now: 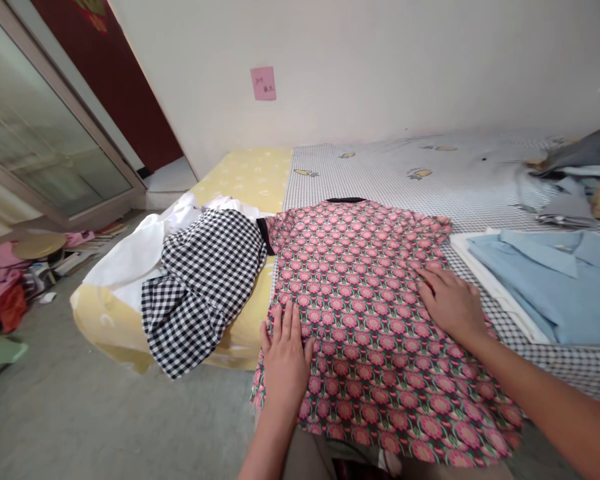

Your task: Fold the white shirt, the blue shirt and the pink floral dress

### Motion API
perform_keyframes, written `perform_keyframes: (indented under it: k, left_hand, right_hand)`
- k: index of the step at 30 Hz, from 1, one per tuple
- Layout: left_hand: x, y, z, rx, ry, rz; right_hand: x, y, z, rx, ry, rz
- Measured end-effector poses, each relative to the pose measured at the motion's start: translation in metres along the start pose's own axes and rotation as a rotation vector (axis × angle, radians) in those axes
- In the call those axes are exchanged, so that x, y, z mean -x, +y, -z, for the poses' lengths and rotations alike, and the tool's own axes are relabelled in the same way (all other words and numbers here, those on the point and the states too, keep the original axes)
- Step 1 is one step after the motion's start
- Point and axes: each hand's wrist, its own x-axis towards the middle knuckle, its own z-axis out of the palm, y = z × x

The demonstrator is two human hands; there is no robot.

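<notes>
Pink floral shirt (365,293): spread flat on bed (430,167), hem overhanging the near edge. Left hand (285,357) and right hand (450,303): apart, fingers open, palms pressed flat on it. Checked garment (205,280) just beside.

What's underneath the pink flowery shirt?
The pink flowery shirt lies spread on the checked bedsheet, its hem hanging off the edge. The left hand and right hand rest flat on top. Anything directly beneath the cloth is hidden.

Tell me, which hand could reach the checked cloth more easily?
Probably the left hand: it lies on the pink shirt, at the edge beside the checked cloth. The right hand lies nearer the blue shirt.
</notes>
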Motion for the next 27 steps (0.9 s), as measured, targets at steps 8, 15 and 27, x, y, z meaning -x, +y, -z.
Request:
perform_keyframes:
  k: [8, 15, 27]
  left_hand:
    - [0.0004, 0.0016, 0.0001, -0.003, 0.002, 0.001]
    - [-0.0009, 0.0015, -0.0017, -0.008, 0.000, 0.018]
    - [-0.0012, -0.0014, -0.0054, -0.015, 0.072, 0.003]
  right_hand:
    - [0.0008, 0.0018, -0.0026, 0.018, 0.016, 0.012]
    - [-0.0003, 0.0004, -0.0033, 0.027, 0.019, 0.013]
    - [-0.0018, -0.0016, -0.0059, 0.021, 0.047, -0.003]
